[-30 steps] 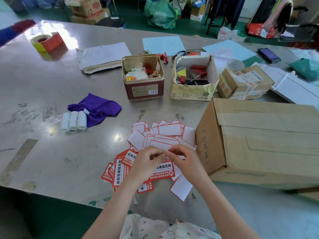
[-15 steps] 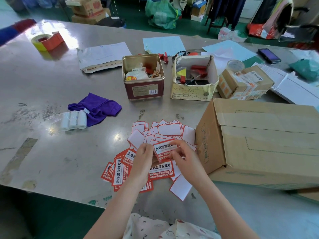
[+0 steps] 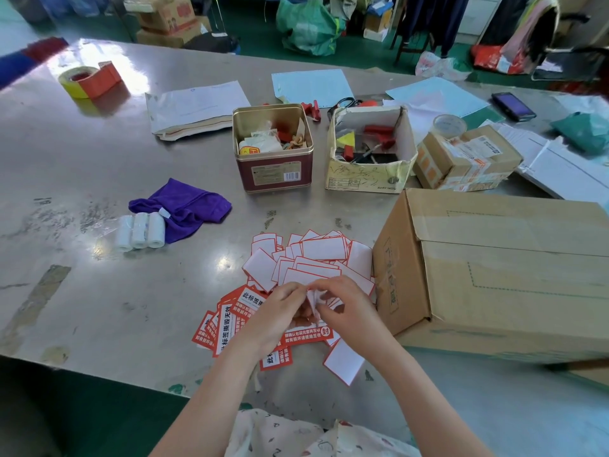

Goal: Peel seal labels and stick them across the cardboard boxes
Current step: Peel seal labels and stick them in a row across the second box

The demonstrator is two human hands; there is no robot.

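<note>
Half a second ago the seal label's red printed face stood upright between the fingers; it has since turned, so only a pale, creased edge shows. From the head view, the seal label (image 3: 312, 300) sits between the left hand (image 3: 280, 311) and right hand (image 3: 346, 306), both pinching it with fingertips together above the label pile (image 3: 296, 278) on the desk (image 3: 99, 192). One large cardboard box (image 3: 494, 275) lies just right of the hands. The pile's labels overlap too much to count.
</note>
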